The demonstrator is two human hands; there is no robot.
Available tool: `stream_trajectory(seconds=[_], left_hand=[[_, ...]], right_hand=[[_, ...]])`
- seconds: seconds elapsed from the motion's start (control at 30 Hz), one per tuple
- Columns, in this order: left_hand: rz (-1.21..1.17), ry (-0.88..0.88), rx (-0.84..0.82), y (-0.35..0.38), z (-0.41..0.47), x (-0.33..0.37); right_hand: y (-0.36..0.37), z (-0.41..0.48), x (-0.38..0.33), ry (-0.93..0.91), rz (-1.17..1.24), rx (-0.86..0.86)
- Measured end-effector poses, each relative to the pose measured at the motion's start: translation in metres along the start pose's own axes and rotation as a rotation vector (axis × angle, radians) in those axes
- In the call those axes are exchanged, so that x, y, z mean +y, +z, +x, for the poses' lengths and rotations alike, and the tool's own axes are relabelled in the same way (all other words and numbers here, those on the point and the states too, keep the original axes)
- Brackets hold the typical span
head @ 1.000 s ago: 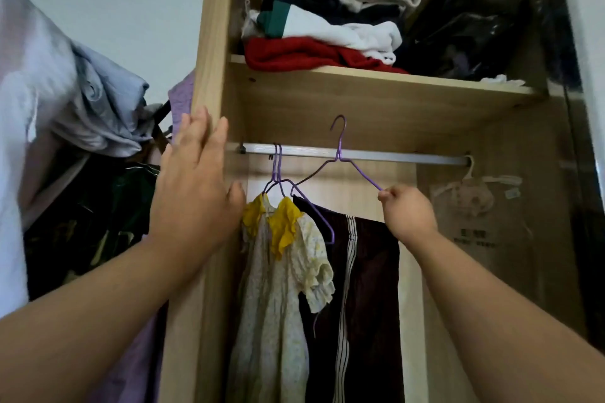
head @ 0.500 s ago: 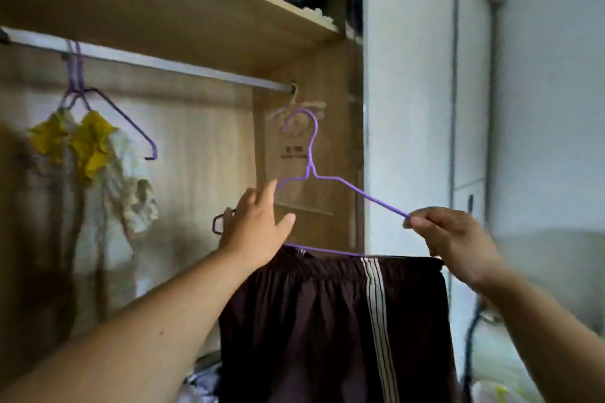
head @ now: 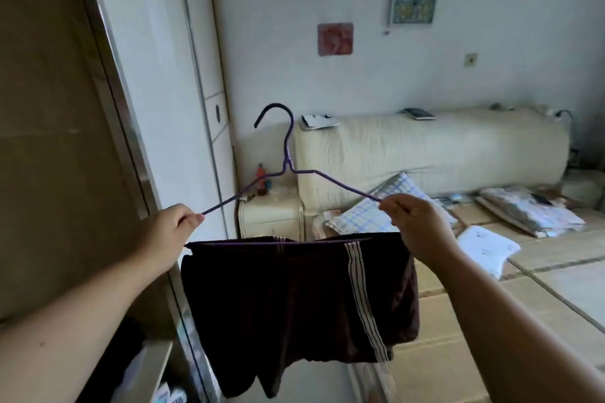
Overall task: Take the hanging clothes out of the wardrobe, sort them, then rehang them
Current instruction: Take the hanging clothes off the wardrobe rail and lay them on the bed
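while two hands, left hand (head: 167, 232) and right hand (head: 415, 226), pinch one purple hanger (head: 288, 167), one pair of dark shorts (head: 294, 298) hangs.

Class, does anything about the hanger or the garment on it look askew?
Yes. The dark striped shorts sit unevenly over the bottom bar of the purple hanger: their left side droops lower than their right. The wire's right shoulder also looks kinked.

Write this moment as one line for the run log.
phase: removal | left hand: pinches purple hanger, left end | right hand: pinches right end | dark striped shorts: draped over hanger bar | hook: free
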State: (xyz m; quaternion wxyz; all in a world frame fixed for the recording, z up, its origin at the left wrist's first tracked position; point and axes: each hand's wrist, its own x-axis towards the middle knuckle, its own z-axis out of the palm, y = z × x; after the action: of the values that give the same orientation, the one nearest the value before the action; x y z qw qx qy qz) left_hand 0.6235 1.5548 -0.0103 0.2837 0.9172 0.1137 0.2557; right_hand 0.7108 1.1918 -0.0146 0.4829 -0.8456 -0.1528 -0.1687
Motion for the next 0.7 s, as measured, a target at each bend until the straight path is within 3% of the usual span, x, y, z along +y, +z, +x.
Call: stream_trajectory(seconds=[0.23,0.7], left_hand=[[-0.064,0.114,-0.11,0.073,-0.071,0.058],[-0.086,0.412,-0.754,0.272,-0.271,0.213]], right_hand=[[-0.051,-0.167,0.067,0.393,-0.087,0.183],[-0.219,-0.469,0.146,1.0,-0.039,0.519]])
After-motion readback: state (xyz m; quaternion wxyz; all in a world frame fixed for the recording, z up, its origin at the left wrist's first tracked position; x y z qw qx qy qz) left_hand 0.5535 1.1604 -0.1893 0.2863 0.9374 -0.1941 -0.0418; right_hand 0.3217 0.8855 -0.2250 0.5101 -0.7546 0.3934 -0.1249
